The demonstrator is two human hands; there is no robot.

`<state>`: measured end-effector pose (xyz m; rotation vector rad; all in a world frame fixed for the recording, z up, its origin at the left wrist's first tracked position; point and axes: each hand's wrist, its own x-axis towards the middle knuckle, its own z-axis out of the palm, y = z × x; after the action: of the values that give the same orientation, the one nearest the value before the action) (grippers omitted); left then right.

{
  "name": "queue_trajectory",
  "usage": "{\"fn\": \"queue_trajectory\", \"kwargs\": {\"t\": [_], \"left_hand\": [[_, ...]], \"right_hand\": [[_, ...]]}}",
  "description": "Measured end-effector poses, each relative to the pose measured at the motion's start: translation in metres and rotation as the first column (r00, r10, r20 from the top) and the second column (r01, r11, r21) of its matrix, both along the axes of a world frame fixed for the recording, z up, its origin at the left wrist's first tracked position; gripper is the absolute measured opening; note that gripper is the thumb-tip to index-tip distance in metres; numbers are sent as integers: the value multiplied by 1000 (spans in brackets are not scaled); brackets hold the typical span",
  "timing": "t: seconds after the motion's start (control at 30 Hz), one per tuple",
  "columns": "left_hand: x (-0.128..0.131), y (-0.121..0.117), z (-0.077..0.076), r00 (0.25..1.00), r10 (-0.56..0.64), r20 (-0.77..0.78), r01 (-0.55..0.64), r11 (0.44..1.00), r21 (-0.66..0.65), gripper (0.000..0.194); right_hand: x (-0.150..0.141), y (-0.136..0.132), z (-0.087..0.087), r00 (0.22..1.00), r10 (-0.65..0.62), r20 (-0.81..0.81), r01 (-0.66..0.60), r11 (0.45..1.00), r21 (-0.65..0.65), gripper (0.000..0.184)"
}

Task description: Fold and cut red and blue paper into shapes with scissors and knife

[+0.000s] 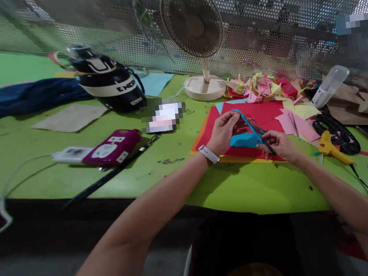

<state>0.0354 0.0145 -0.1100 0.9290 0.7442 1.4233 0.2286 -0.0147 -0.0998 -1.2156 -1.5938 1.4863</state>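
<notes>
A thin blue paper strip [250, 124] is pinched at its upper end in my left hand [225, 129], which wears a pale wristband. My right hand [278, 146] is closed around a pair of scissors [269, 147] with dark handles. The blades point up and left, close to the strip; whether they touch it I cannot tell. Below both hands, a wider piece of blue paper [242, 140] rests on a stack of red paper [270, 121], with orange sheets showing at its edges.
Behind the stack are a white desk fan [205, 87] and a heap of coloured paper scraps [264, 85]. A yellow glue gun [333, 147] lies at right. Leftward are a phone [165, 117], a purple power strip [114, 148] and a black jug [111, 86]. A perforated metal screen [252, 10] backs the table.
</notes>
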Motion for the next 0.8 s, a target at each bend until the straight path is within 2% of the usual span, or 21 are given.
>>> {"fn": "queue_trajectory", "kwargs": {"t": [0.2, 0.8], "left_hand": [[1, -1, -1, 999, -6, -37, 7, 1000, 17, 32], [2, -1, -4, 1000, -16, -26, 17, 999, 34, 33]], "right_hand": [[0, 1, -1, 1000, -1, -18, 1, 1000, 3, 50], [0, 0, 0, 1000, 28, -6, -28, 999, 22, 48]]}}
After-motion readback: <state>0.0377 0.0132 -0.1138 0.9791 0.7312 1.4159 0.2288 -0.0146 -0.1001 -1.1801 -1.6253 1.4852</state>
